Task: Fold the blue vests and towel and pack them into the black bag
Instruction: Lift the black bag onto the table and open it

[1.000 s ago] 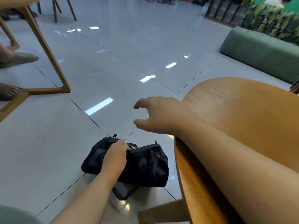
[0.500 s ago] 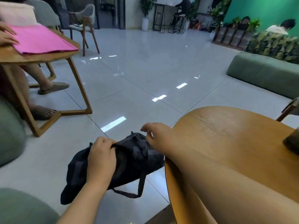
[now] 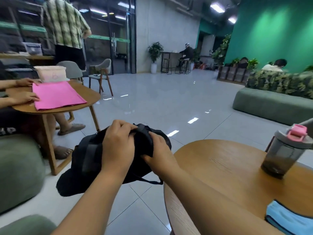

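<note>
1. We hold the soft black fabric duffel bag [image 3: 94, 160] in the air over the floor, just off the left edge of the round wooden table [image 3: 220, 170]; no part of it rests on the tabletop.
2. Our left hand [image 3: 118, 146] has its fingers curled over the top of the bag, gripping the fabric near the crown. Our right hand [image 3: 159, 150] grips the bag's table-side end, its thumb pressed into the cloth and the other fingers wrapped out of sight.
3. The bag's long axis runs from high beside the table edge down and away to the left, so its far end sags lowest. A thin black strap [image 3: 150, 181] dangles beneath it.
4. The relation that matters: the table lies to the right of both hands, and the right hand is the nearer one. We judge that the bag must travel rightward and come to rest flat on the wood before anything goes in.
5. The folded light-blue cloth with dark trim [image 3: 291, 219] lies on the table's near right part, well apart from the bag. Whether it is a vest or the towel we cannot tell.
6. A grey plastic bottle with a pink cap [image 3: 284, 153] stands at the table's right side, beyond the blue cloth; we would steer the bag clear of it.
7. Whether the bag is zipped open we cannot tell; our hands cover its top.
</note>
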### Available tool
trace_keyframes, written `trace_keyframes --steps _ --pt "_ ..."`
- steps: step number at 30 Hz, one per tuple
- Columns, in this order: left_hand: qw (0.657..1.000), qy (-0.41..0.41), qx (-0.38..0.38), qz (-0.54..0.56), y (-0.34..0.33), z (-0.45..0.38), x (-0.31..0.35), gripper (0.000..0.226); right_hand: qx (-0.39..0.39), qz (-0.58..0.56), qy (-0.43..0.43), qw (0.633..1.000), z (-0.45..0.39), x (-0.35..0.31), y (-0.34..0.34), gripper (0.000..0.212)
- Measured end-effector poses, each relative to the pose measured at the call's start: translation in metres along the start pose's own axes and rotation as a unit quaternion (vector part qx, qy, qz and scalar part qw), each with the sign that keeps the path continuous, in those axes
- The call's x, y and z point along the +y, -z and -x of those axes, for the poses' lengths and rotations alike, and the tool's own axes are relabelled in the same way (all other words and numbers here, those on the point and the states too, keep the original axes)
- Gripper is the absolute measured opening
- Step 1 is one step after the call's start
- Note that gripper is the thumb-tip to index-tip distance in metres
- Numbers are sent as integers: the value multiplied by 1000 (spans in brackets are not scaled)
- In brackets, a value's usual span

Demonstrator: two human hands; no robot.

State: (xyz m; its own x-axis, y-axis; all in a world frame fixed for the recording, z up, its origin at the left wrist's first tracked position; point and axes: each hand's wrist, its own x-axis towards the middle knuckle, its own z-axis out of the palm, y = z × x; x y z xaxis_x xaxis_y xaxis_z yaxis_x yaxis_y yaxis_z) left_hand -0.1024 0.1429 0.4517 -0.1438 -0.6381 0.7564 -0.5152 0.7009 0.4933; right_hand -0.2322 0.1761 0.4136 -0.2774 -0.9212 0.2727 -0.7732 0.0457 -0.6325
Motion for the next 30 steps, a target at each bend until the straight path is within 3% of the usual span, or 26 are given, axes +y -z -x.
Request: trace_keyframes --steps 9,17,23,28,30 --pt "990 -132 13 41 10 -3 99 19 120 47 5 992 47 6 100 74" --pt "961 -101 -181 184 -41 42 164 19 125 105 -101 981 127 83 155 70" --pt "917 -130 -336 170 -64 71 183 20 124 140 -152 971 163 113 175 64" --pt "875 -146 -428 175 -64 74 193 28 72 157 -92 981 172 111 194 92" --pt "880 -120 -411 205 -60 63 197 31 36 221 -42 974 172 107 202 92"
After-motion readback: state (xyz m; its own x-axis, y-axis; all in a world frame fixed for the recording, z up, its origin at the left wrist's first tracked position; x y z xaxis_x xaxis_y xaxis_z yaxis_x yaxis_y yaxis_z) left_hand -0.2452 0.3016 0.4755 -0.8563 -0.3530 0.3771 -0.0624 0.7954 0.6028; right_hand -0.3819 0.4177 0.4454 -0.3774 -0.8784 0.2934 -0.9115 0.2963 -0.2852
